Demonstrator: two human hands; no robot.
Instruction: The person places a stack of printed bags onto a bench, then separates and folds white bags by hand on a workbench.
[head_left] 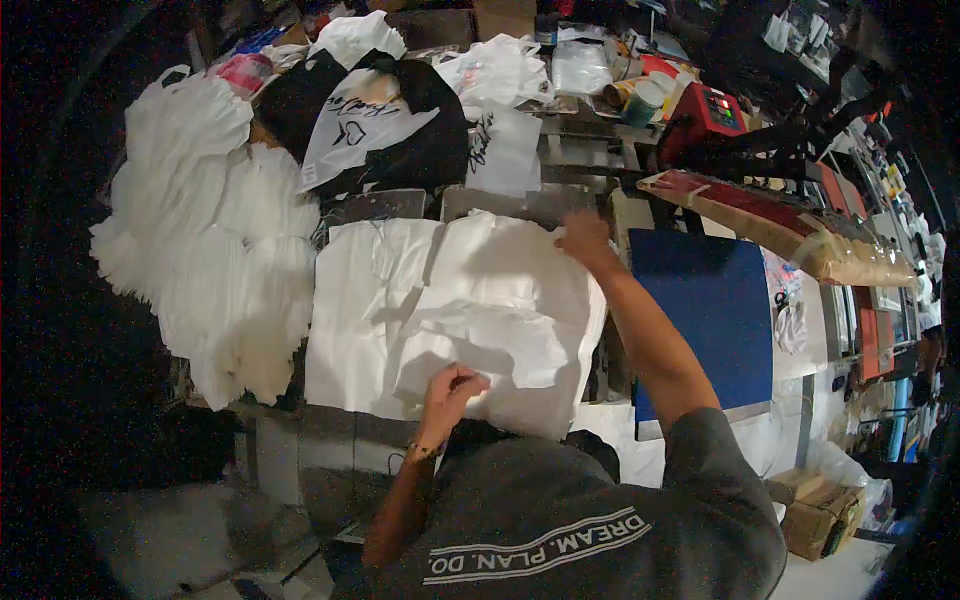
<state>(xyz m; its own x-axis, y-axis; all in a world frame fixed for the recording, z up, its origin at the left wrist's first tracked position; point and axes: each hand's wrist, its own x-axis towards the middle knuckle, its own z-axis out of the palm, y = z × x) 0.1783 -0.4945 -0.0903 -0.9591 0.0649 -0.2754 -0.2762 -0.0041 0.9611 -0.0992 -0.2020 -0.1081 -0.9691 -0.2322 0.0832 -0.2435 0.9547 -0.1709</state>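
Observation:
A white bag (500, 265), thin and creased, lies spread flat on the work surface in front of me, with a loose fold of its material across the middle. At the bag's upper right corner is my right hand (585, 238), its fingers closed on the edge. Near its lower middle is my left hand (450, 392), the fingers drawn together against the white material. What the left fingertips hold, if anything, is too small to make out.
A large heap of white bags (225, 240) lies to the left. Behind are black and white printed bags (375, 125). On the right are a dark blue board (700, 320), a long taped package (780, 225) and a red machine (705, 120). A cardboard box (825, 515) stands lower right.

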